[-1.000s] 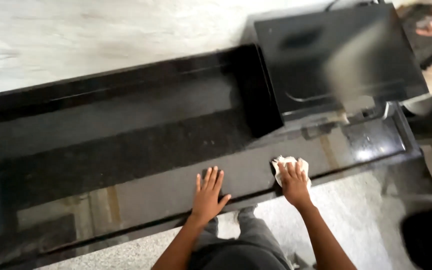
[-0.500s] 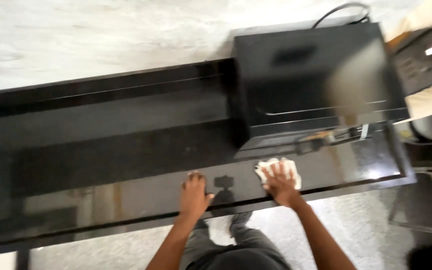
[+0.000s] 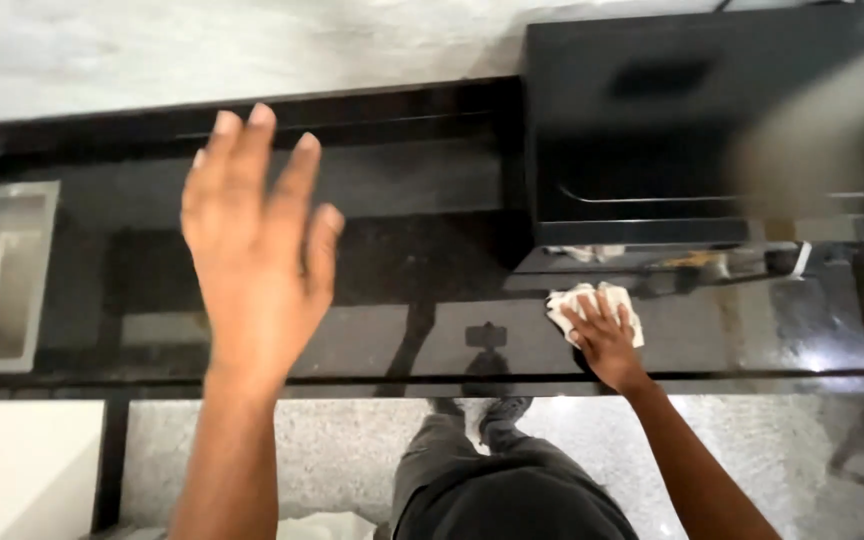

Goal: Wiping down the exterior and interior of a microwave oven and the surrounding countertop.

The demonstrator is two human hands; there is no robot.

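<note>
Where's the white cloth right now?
Under the right hand, the white cloth is pressed on the black countertop, just before the black oven.

Being counted: one white cloth under the right hand; one black oven beyond it; one steel sink left of the left hand.

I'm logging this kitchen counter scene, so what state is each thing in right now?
Left hand: raised off the counter, fingers spread, holding nothing.
Right hand: pressed flat on the white cloth.
White cloth: crumpled, lying on the countertop.
Black countertop: glossy, reflective.
Black microwave: door shut.
Steel sink: looks dry.
</note>
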